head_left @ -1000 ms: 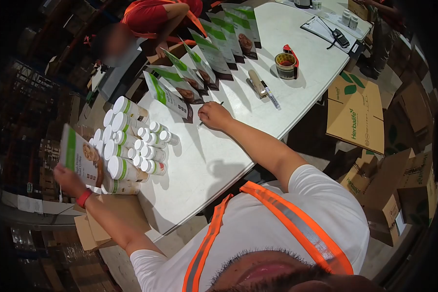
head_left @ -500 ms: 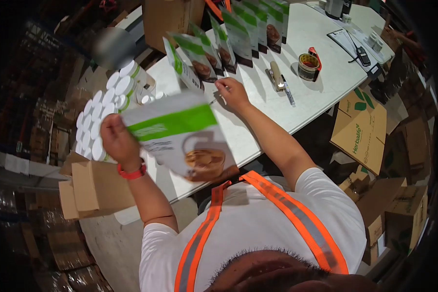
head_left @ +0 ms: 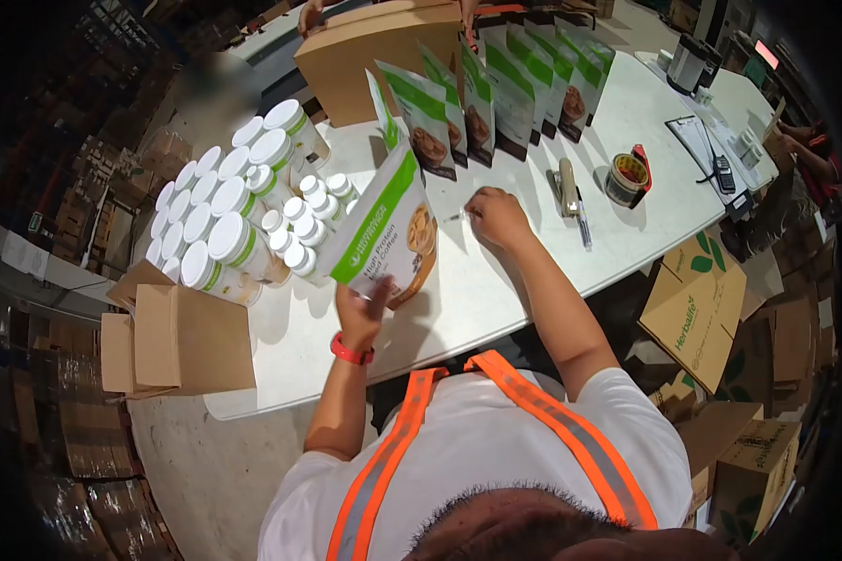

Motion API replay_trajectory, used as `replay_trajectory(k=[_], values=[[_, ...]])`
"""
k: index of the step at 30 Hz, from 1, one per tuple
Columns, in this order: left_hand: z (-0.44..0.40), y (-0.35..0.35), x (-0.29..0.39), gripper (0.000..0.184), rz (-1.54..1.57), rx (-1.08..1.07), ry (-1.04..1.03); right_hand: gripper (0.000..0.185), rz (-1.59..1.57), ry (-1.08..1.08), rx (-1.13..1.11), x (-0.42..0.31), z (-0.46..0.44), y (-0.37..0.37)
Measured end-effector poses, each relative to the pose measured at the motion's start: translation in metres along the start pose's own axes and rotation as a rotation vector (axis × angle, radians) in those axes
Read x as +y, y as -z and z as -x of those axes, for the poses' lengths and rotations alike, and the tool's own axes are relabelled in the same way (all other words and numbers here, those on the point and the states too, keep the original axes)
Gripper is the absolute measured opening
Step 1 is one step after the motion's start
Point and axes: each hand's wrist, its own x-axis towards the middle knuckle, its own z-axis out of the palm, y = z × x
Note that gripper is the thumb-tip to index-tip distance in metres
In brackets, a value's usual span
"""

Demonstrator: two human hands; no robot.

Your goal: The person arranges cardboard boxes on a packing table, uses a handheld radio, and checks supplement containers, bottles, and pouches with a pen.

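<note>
My left hand [head_left: 359, 316] grips the lower edge of a white and green stand-up pouch [head_left: 370, 220], labelled High Protein Iced Coffee, tilted over the table. My right hand [head_left: 499, 218] rests low over the tabletop, fingers curled around a thin pen-like item [head_left: 455, 217] whose tip pokes out to the left; its kind is unclear. Beyond my hands stands a row of similar pouches [head_left: 510, 98]. Small white bottles [head_left: 301, 257] cluster left of the held pouch, next to several large white-lidded tubs [head_left: 229, 241].
A stapler [head_left: 568, 187], a marker [head_left: 584, 222] and a tape dispenser [head_left: 627, 179] lie on the white table [head_left: 477, 309]. An open carton [head_left: 196, 337] is at the left edge. Another person's hands hold a large carton [head_left: 379, 65] at the back. A clipboard [head_left: 697, 154] with a radio lies right.
My left hand has brought the pouch nearer the table and turned it more upright. My right hand stays low over the table. The view has shifted, showing more of the bottles and the back carton.
</note>
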Motion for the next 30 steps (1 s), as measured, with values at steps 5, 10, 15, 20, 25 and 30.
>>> replay_trajectory(k=[5, 10, 15, 20, 25, 30], values=[[-0.005, -0.024, 0.001, 0.033, 0.153, -0.196, 0.255, 0.017, -0.028, 0.064, 0.096, 0.009, 0.015, 0.004], [-0.036, -0.035, -0.003, 0.039, 0.149, -0.272, 0.243, 0.012, -0.071, -0.017, 0.148, 0.009, 0.010, -0.001], [-0.045, -0.044, -0.012, 0.045, 0.202, -0.270, 0.228, 0.008, 0.082, -0.119, 0.265, 0.014, 0.015, 0.003], [-0.029, -0.035, -0.010, 0.039, 0.053, -0.302, 0.197, 0.008, 0.055, -0.133, 0.233, 0.021, 0.008, -0.003], [-0.031, -0.031, -0.021, 0.034, 0.031, -0.337, 0.145, 0.010, 0.106, -0.089, 0.315, 0.024, 0.010, -0.007], [-0.032, -0.029, -0.023, 0.034, 0.080, -0.368, 0.013, 0.012, 0.180, -0.211, 0.304, 0.020, 0.010, 0.003]])
